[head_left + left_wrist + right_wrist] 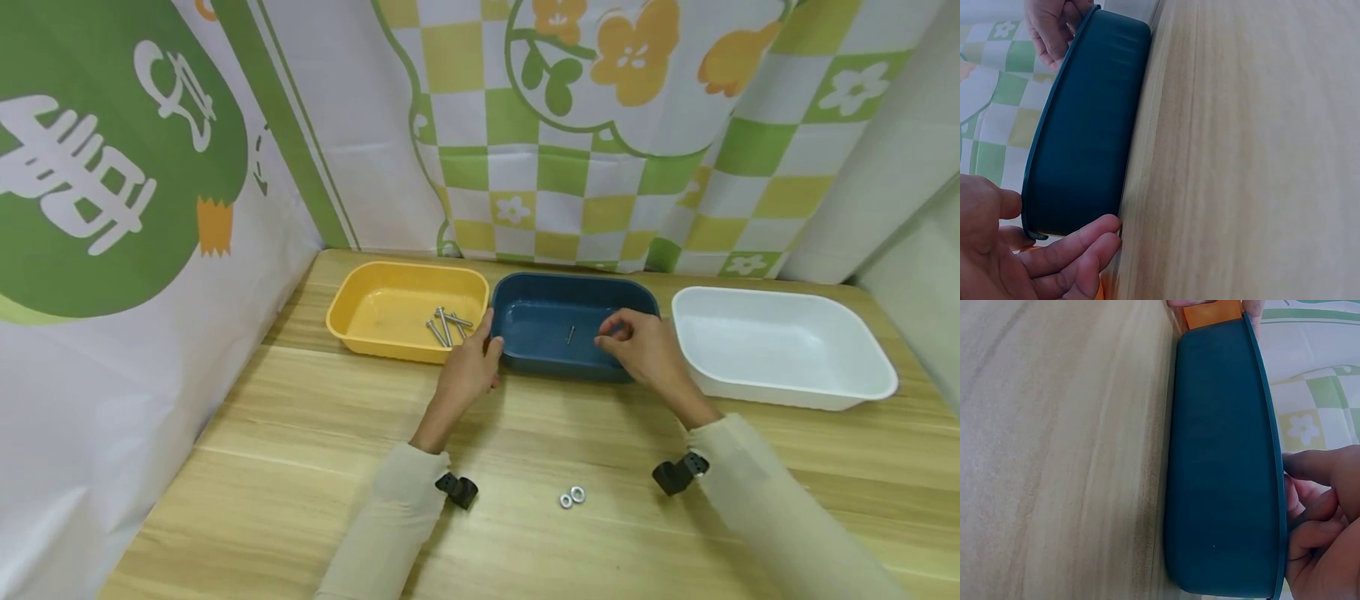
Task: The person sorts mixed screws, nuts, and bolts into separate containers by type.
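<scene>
My left hand (468,367) holds the left end of a dark blue plastic tray (577,371), thumb at the rim and other fingers along the outside of the end wall. Inside this tray lies a small metal screw (571,335). Over the tray's right half is my right hand (648,346), its fingers loosely bent, with thumb and index tips close together and slightly apart. No object shows between them. In the right wrist view the tray's rim hides part of the right fingertips (1294,465).
A yellow tray (360,342) with several metal bolts (446,325) stands left of the blue one. To the right is a white tray (787,387). Two metal nuts (572,497) lie on the wooden table (300,483) between my forearms. Behind the trays hangs a patterned curtain (510,133).
</scene>
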The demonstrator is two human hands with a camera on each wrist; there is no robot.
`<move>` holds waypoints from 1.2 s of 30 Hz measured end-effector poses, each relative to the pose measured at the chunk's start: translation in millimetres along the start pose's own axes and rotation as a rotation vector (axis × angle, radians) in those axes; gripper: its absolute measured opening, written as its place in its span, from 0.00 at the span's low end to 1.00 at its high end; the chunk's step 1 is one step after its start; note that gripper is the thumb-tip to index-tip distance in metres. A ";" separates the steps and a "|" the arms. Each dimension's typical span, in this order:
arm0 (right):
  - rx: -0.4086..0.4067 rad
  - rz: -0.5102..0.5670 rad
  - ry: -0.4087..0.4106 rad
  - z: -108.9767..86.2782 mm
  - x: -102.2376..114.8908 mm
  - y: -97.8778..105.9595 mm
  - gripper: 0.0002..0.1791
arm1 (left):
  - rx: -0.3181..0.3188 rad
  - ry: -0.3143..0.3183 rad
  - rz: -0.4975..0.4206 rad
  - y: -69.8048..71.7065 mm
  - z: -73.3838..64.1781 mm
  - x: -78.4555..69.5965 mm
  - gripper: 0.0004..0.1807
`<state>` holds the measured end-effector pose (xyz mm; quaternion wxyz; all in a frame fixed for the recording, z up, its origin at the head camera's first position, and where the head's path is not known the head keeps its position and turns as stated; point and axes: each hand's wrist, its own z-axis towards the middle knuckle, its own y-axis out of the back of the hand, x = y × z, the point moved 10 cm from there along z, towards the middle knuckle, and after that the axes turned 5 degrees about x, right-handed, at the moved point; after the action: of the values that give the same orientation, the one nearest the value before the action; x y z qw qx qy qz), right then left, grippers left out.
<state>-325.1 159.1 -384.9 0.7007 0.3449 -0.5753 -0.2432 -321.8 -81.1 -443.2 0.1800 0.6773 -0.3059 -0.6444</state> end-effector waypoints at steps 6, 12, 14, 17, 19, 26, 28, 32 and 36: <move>-0.036 0.045 -0.018 -4.7 -3.9 2.7 0.13 | 0.002 -0.004 0.008 -0.8 -2.8 -2.2 0.32; -0.099 0.077 -0.006 -12.7 -1.7 9.4 0.12 | 0.006 -0.026 0.083 -0.1 -4.5 -5.9 0.32; -0.116 0.083 0.005 -15.1 0.5 11.7 0.14 | -0.006 -0.048 0.116 0.5 -4.7 -8.5 0.32; -0.132 0.082 0.012 -18.8 3.0 14.3 0.19 | -0.046 -0.074 0.145 3.1 -5.6 -11.5 0.32; -0.142 0.076 0.010 -21.5 3.8 16.0 0.20 | -0.087 -0.081 0.145 6.8 -7.3 -12.6 0.32; -0.162 0.060 0.004 -30.8 2.7 22.7 0.20 | -0.160 -0.142 0.089 15.7 -18.7 -22.4 0.32; -0.163 0.060 0.008 -32.5 2.3 24.6 0.19 | -0.170 -0.179 0.072 18.2 -23.4 -28.9 0.30; -0.162 0.067 0.012 -38.8 1.3 30.5 0.19 | -0.168 -0.250 0.061 20.7 -33.7 -43.1 0.25; -0.163 0.070 0.010 -48.8 -3.3 37.2 0.21 | -0.105 -0.236 0.074 17.0 -42.4 -50.9 0.26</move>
<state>-280.4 195.4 -363.5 0.7374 0.2673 -0.5619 -0.2628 -282.3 -67.3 -389.1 0.2016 0.5747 -0.3158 -0.7276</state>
